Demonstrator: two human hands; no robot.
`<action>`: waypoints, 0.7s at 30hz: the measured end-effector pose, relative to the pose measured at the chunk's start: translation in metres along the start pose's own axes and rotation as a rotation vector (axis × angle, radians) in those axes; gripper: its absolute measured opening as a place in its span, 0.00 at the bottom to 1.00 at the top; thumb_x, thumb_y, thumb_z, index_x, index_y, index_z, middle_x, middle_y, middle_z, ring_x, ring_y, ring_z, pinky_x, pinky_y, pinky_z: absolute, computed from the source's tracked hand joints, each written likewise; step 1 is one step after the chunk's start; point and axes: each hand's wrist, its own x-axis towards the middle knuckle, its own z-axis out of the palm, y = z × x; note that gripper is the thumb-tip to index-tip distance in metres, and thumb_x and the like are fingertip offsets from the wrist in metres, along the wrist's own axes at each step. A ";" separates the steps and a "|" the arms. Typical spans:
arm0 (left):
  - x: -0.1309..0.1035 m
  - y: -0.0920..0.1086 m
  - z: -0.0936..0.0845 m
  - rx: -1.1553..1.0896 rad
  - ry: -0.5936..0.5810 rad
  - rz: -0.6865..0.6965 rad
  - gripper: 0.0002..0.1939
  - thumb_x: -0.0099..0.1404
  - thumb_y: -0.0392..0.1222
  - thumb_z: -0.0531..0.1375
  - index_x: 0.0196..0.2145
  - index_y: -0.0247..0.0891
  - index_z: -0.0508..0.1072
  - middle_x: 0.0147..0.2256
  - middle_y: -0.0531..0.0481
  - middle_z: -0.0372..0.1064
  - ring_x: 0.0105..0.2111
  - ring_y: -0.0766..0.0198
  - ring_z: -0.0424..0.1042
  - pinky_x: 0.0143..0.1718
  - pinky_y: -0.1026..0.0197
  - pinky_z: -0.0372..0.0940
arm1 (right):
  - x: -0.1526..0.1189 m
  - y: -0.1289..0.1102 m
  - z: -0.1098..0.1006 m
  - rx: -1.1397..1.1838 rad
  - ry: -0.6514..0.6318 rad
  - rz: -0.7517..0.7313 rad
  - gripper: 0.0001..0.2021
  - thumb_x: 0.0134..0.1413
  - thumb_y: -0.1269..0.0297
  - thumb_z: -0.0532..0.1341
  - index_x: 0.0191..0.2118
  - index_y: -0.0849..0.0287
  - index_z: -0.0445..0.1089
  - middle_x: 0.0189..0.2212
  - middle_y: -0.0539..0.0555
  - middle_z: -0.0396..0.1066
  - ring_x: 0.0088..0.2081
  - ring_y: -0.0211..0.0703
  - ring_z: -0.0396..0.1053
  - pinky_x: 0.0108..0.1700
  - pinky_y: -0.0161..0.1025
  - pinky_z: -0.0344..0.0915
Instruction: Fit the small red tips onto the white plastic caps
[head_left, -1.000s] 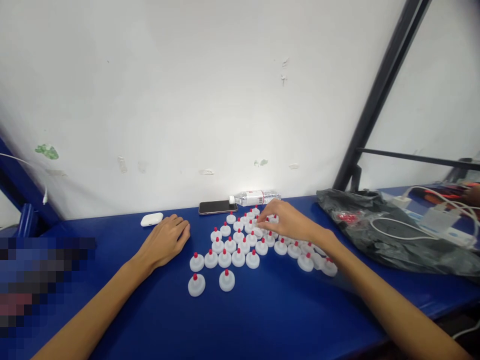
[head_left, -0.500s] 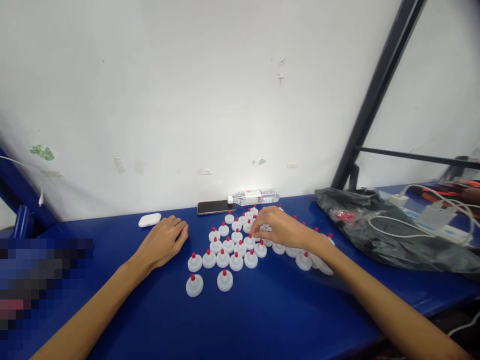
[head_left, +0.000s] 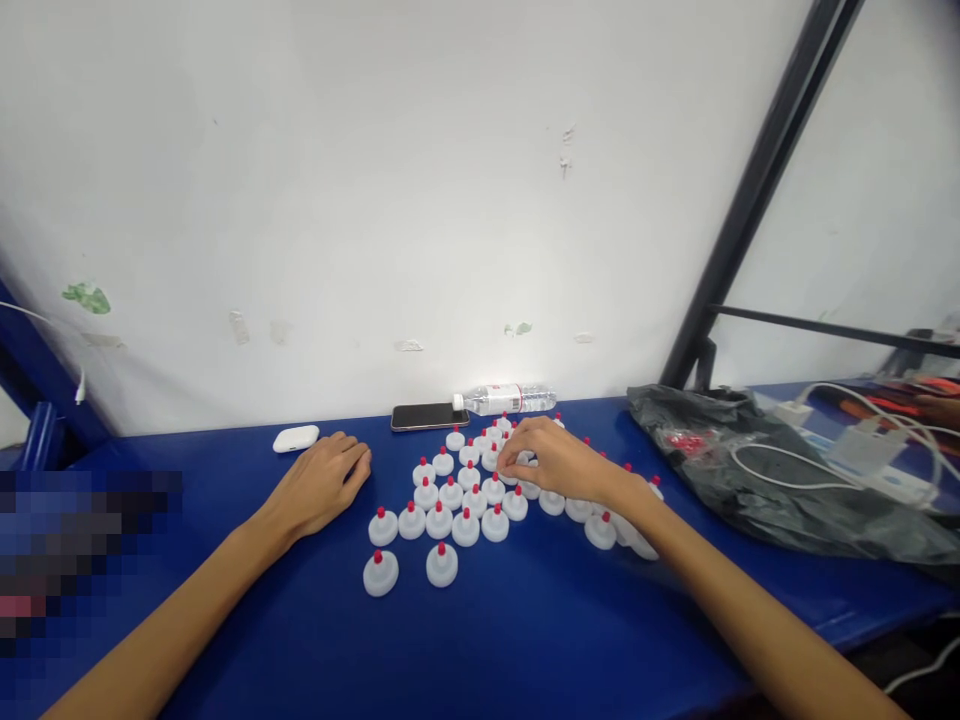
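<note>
Many white round bottle caps with red nozzle tips stand upright in a cluster on the blue tabletop, one of them a front cap [head_left: 442, 567]. My right hand [head_left: 551, 458] reaches in over the cluster, its thumb and fingers pinched together low among the caps. What the fingertips hold is hidden. The right forearm covers some of the caps on that side, such as those near a cap [head_left: 600, 532]. My left hand [head_left: 322, 482] lies palm down on the tabletop left of the cluster, fingers relaxed and stretched out, holding nothing.
A white earbud case [head_left: 295, 439] is behind my left hand. By the wall lie a phone [head_left: 427, 417] and a clear water bottle [head_left: 502, 399]. To the right are a dark plastic bag [head_left: 757, 500], a small bag of red pieces [head_left: 688, 441] and white cables [head_left: 795, 484].
The view has shifted slightly. My right hand stays pinched at nearly the same spot among the caps, and my left hand still rests flat. No cap has visibly moved.
</note>
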 end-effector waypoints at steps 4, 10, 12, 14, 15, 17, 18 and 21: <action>0.000 -0.001 0.000 -0.007 0.001 -0.002 0.23 0.76 0.44 0.42 0.36 0.36 0.74 0.35 0.43 0.72 0.37 0.54 0.69 0.44 0.51 0.62 | 0.001 0.001 -0.008 0.018 0.049 0.024 0.07 0.64 0.63 0.62 0.39 0.52 0.80 0.37 0.48 0.81 0.40 0.42 0.76 0.45 0.38 0.67; 0.000 0.001 -0.001 -0.015 -0.003 0.000 0.22 0.76 0.44 0.42 0.36 0.36 0.74 0.35 0.43 0.72 0.36 0.54 0.69 0.43 0.50 0.62 | -0.009 0.040 -0.043 -0.103 0.259 0.233 0.12 0.65 0.56 0.59 0.41 0.53 0.80 0.40 0.52 0.81 0.42 0.49 0.75 0.48 0.44 0.66; 0.000 0.001 -0.001 -0.018 -0.005 0.007 0.22 0.76 0.44 0.42 0.36 0.36 0.73 0.35 0.43 0.72 0.36 0.54 0.68 0.43 0.50 0.62 | -0.019 0.062 -0.057 -0.147 0.340 0.346 0.16 0.67 0.54 0.57 0.39 0.55 0.80 0.39 0.54 0.81 0.43 0.51 0.75 0.49 0.46 0.65; 0.001 0.000 0.001 -0.021 -0.004 0.014 0.22 0.76 0.44 0.42 0.36 0.36 0.73 0.35 0.43 0.72 0.37 0.54 0.68 0.44 0.49 0.62 | -0.032 0.084 -0.070 -0.164 0.384 0.455 0.19 0.69 0.53 0.55 0.37 0.57 0.79 0.36 0.55 0.80 0.42 0.49 0.75 0.50 0.46 0.66; 0.001 -0.001 0.002 -0.023 -0.003 0.018 0.22 0.76 0.44 0.42 0.36 0.36 0.73 0.35 0.43 0.73 0.37 0.54 0.68 0.44 0.49 0.62 | -0.040 0.095 -0.076 -0.167 0.400 0.511 0.21 0.70 0.52 0.54 0.37 0.58 0.79 0.35 0.55 0.80 0.41 0.48 0.76 0.51 0.46 0.67; 0.001 -0.003 0.004 -0.028 0.000 0.021 0.22 0.76 0.45 0.42 0.36 0.36 0.73 0.35 0.42 0.73 0.37 0.54 0.68 0.44 0.49 0.62 | -0.056 0.114 -0.085 -0.171 0.427 0.623 0.21 0.70 0.49 0.54 0.39 0.60 0.77 0.35 0.53 0.78 0.41 0.45 0.76 0.52 0.48 0.68; 0.001 -0.004 0.004 -0.030 0.002 0.020 0.22 0.76 0.45 0.42 0.36 0.37 0.73 0.35 0.42 0.73 0.37 0.53 0.68 0.43 0.49 0.61 | -0.063 0.123 -0.087 -0.174 0.435 0.671 0.21 0.70 0.49 0.54 0.39 0.61 0.76 0.36 0.53 0.78 0.42 0.45 0.76 0.51 0.49 0.69; 0.001 -0.005 0.005 -0.035 0.006 0.011 0.22 0.76 0.45 0.42 0.36 0.37 0.73 0.35 0.43 0.73 0.37 0.54 0.68 0.42 0.50 0.61 | -0.080 0.143 -0.089 -0.188 0.435 0.781 0.18 0.69 0.50 0.57 0.42 0.61 0.75 0.39 0.53 0.77 0.43 0.45 0.75 0.50 0.49 0.70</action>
